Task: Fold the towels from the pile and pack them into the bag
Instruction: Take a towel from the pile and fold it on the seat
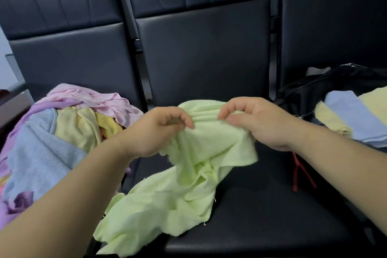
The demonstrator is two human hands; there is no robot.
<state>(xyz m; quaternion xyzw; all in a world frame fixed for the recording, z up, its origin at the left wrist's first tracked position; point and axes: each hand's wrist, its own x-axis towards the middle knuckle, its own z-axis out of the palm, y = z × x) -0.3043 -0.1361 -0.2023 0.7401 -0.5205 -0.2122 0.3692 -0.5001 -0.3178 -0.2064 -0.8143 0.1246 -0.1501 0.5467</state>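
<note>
Left hand (159,130) and right hand (257,123) both pinch the top edge of a crumpled light-green terry towel (188,184), hands close together, towel draping onto the dark padded seat (261,205). Unfolded multicoloured towel pile (58,132) at left. Several folded towels (351,115) already in the black bag (335,81) at right. Judged partway; plenty left.
</note>
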